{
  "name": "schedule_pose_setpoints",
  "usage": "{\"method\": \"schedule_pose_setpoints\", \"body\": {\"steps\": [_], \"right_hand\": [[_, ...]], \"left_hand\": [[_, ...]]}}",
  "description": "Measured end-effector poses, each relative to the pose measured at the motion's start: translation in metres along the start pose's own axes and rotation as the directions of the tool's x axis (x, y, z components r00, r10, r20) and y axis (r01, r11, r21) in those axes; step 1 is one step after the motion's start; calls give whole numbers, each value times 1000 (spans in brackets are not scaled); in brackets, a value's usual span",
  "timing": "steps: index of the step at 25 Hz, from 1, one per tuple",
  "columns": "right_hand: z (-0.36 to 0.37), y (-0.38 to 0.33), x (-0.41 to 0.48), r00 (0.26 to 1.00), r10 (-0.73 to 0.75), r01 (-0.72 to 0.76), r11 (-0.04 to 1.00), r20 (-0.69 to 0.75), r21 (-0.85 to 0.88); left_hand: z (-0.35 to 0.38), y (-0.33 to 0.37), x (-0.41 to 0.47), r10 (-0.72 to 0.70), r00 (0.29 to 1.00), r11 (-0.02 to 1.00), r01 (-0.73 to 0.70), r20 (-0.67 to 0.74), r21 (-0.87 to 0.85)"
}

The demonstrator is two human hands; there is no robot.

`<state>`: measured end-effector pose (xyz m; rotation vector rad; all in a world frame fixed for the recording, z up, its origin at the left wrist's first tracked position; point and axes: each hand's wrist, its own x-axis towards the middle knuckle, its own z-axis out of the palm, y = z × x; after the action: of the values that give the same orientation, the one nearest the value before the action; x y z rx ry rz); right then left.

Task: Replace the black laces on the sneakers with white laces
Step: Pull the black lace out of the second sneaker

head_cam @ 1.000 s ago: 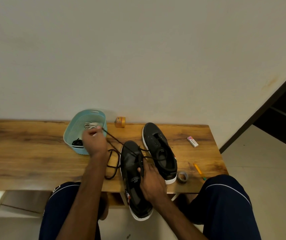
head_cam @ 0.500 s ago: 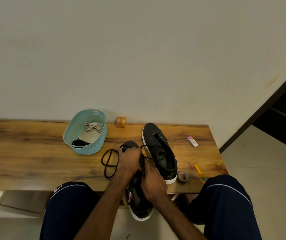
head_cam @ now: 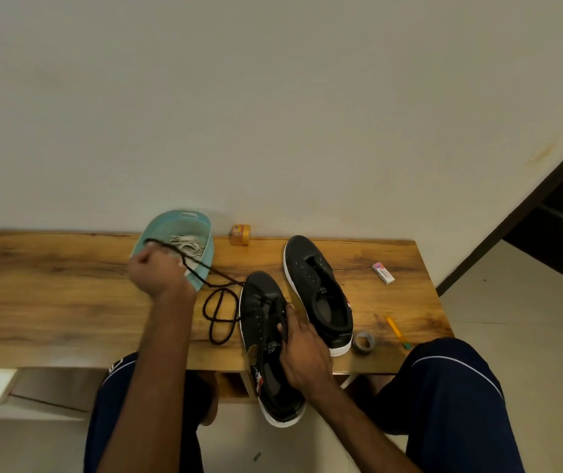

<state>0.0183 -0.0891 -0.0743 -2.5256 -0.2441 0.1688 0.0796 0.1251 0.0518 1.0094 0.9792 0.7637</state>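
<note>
Bearings: clock face centred on the near sneaker, 12 o'clock toward the wall.
Near sneaker (head_cam: 257,322): black with a white sole, toe pointing to 12 o'clock; toe half on the wooden table (head_cam: 51,295), heel hanging over the front edge between the person's knees.
Black lace (head_cam: 206,307): threaded through the eyelets near the toe; two strands run taut to 10 o'clock, and the slack lies in a loop on the table at 9 o'clock, just beside the shoe.
Left hand (head_cam: 157,273): at 10 o'clock, raised in front of the basket, fingers clenched round the black lace, drawing it up and away from the shoe.
Right hand (head_cam: 304,349): fingers curled over the tongue and throat of the near sneaker, gripping it and pinning it to the table edge.
Far sneaker (head_cam: 317,291): at 2 o'clock, flat on the table, eyelets bare, just beside the near one.
Basket (head_cam: 209,254): teal plastic, at 10 o'clock against the wall, partly hidden by the left hand.
White laces (head_cam: 186,245): bundled inside the basket.
Yellow tape roll (head_cam: 239,234): at 12 o'clock, by the wall.
Eraser (head_cam: 383,273): at 2 o'clock, beyond the far sneaker.
Grey tape roll (head_cam: 363,342): at 3 o'clock, touching the far sneaker's heel.
Pencil (head_cam: 396,331): at 3 o'clock, near the table's right corner.
</note>
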Motion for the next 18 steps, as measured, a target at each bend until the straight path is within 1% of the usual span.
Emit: {"method": "schedule_pose_setpoints", "body": {"steps": [1,2,3,5,6,7,8,9,10,11,12,13,14,15,16,17,18], "right_hand": [[0,0,0,1000,5,-5,1000,6,-5],[0,0,0,1000,7,-7,1000,10,-6],[0,0,1,1000,9,-9,1000,14,-6],[-1,-1,1,999,18,-18,1000,26,-7],[-1,-1,1,999,22,-22,1000,36,1],[-1,-2,1,998,22,-24,999,53,27],[-2,-3,2,997,10,-15,997,71,70],[-4,-5,6,997,-15,6,993,73,119],[-6,-7,11,997,-54,46,988,56,146],[-9,-9,17,994,-100,94,987,39,130],[-12,-10,24,989,-140,136,988,43,78],[-14,-12,31,984,-166,165,986,70,18],[-15,-14,38,979,-173,178,983,112,-37],[-13,-15,44,973,-168,184,979,160,-87],[-10,-17,48,965,-166,196,971,205,-137],[-7,-17,51,956,-168,214,960,240,-178],[-3,-16,54,952,-173,225,955,253,-195]], "left_hand": [[-3,9,4,-122,992,989,117,-44,-91],[-8,15,8,-201,977,970,188,-74,-152],[-13,20,11,-248,965,951,227,-84,-208],[-20,27,18,-291,957,922,279,-7,-269],[-21,27,18,-292,955,926,297,57,-233],[-21,26,16,-283,951,944,299,126,-139],[-19,21,13,-277,941,959,283,196,-4],[-17,13,9,-268,926,961,238,265,139],[-15,6,3,-251,908,950,163,335,268],[-15,-3,-2,-214,890,915,39,402,401],[-16,-12,-7,-165,863,825,-145,478,547],[-21,-22,-12,-121,827,651,-351,549,673],[-27,-32,-16,-105,785,444,-513,611,735],[-33,-42,-24,-122,737,286,-616,665,734],[-40,-53,-30,-192,688,219,-665,700,714],[-46,-65,-36,-298,639,237,-671,709,703],[-51,-76,-42,-402,594,283,-644,697,711]]}}
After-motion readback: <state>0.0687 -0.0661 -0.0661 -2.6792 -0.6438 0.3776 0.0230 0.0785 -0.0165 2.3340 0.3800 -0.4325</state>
